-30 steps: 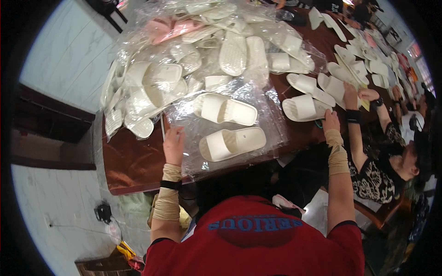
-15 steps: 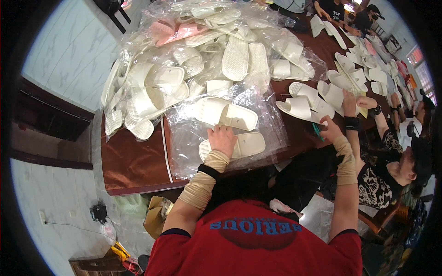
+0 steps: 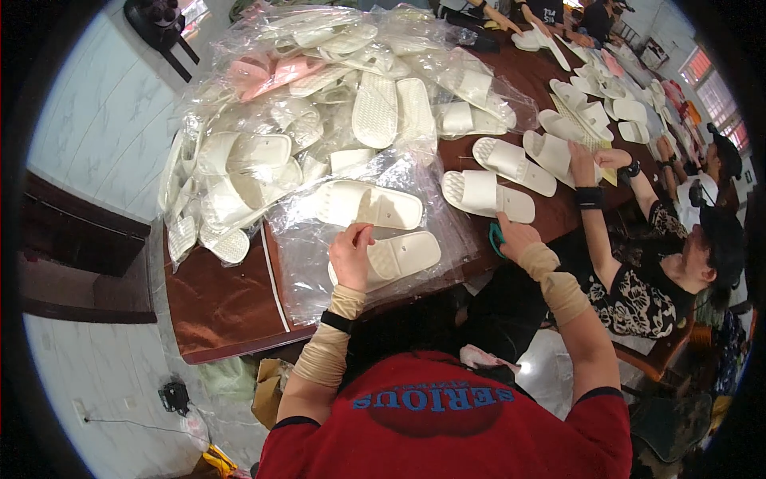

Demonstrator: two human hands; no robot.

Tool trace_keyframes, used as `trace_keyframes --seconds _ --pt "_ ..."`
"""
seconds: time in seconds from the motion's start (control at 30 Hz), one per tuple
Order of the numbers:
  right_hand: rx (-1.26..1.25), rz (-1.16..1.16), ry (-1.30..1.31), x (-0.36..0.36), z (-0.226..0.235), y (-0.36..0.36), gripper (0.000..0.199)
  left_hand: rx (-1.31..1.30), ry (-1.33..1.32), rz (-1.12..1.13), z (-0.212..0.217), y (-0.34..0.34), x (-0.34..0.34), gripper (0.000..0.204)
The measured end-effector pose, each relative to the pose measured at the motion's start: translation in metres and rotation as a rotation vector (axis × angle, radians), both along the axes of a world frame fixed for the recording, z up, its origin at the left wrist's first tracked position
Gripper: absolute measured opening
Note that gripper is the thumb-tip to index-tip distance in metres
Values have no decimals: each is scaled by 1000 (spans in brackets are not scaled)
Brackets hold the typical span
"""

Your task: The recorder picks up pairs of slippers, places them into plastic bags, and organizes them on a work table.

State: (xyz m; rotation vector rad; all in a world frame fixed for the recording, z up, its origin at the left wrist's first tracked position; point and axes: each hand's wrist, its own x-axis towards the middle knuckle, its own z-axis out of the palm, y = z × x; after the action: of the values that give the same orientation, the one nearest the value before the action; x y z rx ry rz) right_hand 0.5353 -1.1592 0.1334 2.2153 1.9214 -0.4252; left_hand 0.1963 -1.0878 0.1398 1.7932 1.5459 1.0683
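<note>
I list one white slipper (image 3: 484, 194), long axis ten o'clock to four, at eleven o'clock from the nearer right hand (image 3: 520, 238), grip unclear; left hand (image 3: 349, 257) curled, contents unseen.

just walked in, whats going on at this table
A person in a red shirt is handling cream slippers at a brown-covered table. Their left hand is at the nearer slipper of a pair lying on clear plastic. Their right hand, with a green looped object at it, points a finger to another slipper. Behind lies a pile of slippers in clear plastic. A co-worker's hands are near more slippers at right.
</note>
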Motion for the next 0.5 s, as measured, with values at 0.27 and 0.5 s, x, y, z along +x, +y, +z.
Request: trace_keyframes --seconds 0.27,0.5 --pt "-30 215 836 -3 51 -13 66 -105 -213 8 -10 2 -9 13" --pt "397 310 594 -74 43 20 47 166 826 -122 -12 7 23 21"
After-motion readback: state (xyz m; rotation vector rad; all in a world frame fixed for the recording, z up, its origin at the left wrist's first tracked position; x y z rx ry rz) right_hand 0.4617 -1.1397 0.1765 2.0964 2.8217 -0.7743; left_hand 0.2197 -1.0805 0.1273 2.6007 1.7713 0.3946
